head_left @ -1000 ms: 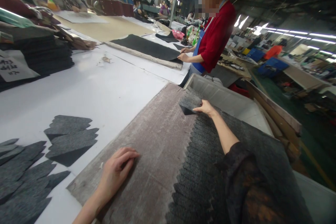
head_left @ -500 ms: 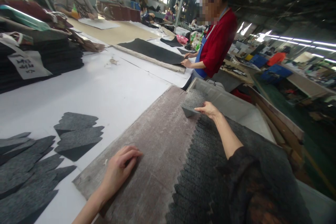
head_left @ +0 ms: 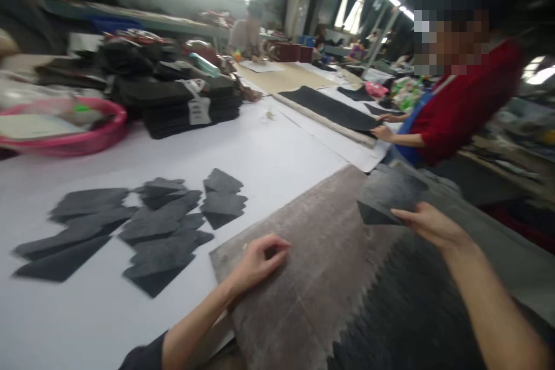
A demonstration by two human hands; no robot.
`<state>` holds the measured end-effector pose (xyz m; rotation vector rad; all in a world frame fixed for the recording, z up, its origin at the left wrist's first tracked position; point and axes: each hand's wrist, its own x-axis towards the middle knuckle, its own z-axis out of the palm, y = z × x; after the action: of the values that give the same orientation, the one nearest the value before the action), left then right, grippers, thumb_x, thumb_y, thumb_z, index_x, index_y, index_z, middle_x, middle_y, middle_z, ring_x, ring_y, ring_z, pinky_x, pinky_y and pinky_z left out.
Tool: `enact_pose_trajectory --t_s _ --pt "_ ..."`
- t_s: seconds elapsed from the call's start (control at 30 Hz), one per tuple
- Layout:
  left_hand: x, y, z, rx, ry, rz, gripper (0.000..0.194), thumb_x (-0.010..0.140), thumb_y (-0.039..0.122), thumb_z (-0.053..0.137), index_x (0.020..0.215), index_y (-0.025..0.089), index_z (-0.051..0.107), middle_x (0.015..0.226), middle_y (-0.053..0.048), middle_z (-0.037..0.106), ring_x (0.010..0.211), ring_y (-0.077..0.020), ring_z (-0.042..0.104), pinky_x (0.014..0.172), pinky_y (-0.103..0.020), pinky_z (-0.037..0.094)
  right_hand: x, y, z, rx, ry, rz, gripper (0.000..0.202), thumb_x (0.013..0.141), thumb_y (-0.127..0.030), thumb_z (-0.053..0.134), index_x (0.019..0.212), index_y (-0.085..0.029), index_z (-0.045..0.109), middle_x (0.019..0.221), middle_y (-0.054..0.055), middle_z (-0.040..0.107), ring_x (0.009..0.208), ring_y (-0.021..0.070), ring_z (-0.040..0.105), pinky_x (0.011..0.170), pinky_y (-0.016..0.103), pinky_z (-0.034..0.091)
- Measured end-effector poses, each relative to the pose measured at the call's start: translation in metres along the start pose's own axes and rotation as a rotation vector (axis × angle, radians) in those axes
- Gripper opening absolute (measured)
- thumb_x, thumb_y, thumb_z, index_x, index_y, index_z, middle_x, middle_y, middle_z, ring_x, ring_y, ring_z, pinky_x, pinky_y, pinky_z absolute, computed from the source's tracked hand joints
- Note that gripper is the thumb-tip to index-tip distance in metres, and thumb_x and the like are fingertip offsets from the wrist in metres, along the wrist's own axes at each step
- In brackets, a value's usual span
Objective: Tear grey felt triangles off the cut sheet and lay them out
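No legible text anywhere in the head view; only candidate is a white paper tag (head_left: 199,110) hanging on the front of the black fabric stack (head_left: 182,105) at the back of the white surface (head_left: 269,156); dark marks show on the tag but motion blur makes them unreadable, cannot tell characters or numbers; grey felt pieces (head_left: 165,231) on the surface carry no visible print; no readable brand, sign or number on background shelves or walls.

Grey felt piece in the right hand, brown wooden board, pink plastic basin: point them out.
Grey felt piece (head_left: 390,199): head view, its middle.
Brown wooden board (head_left: 321,266): head view, bare surface.
Pink plastic basin (head_left: 93,139): head view, near rim.
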<state>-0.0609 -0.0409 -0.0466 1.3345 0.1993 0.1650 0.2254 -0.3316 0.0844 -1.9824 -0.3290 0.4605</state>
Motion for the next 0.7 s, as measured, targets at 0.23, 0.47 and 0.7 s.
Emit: enact_pose_trajectory --t_s 0.23,0.47,0.7 --pt "-0.001 0.028 -0.024 -0.409 0.141 -0.069 0.058 0.077 0.047 0.079 0.121 0.016 0.058 0.118 -0.018 0.064 0.106 -0.027 0.065 0.095 -0.042 0.051 0.003 -0.027 0.118 0.118 -0.372 0.111 0.049 0.05 -0.036 0.088 0.096 -0.03 0.074 0.121 0.019 0.066 0.107 0.0296 0.067 0.099 0.045 0.048" --pt "-0.02 0.038 -0.07 -0.866 0.285 -0.007 0.039 0.077 0.037 0.079 0.108 0.018 0.067 0.111 -0.009 0.068 0.099 -0.0208 0.065 0.087 -0.03 0.054 -0.011 -0.068 0.275 0.25 -0.886 0.115 0.055 0.052 -0.024 0.089 0.104 -0.019 0.071 0.111 0.009 0.071 0.11 0.0279 0.065 0.103 0.042 0.048" --pt "-0.05 0.059 -0.168 -0.78 0.593 0.111 0.045 0.068 0.01 0.078 0.109 0.021 0.064 0.105 -0.001 0.07 0.087 -0.0155 0.068 0.079 -0.024 0.055 -0.006 -0.096 0.397 0.267 -1.044 -0.024 0.056 0.057 -0.028 0.087 0.109 -0.018 0.067 0.105 0.006 0.07 0.093 0.0197 0.066 0.079 0.029 0.054"
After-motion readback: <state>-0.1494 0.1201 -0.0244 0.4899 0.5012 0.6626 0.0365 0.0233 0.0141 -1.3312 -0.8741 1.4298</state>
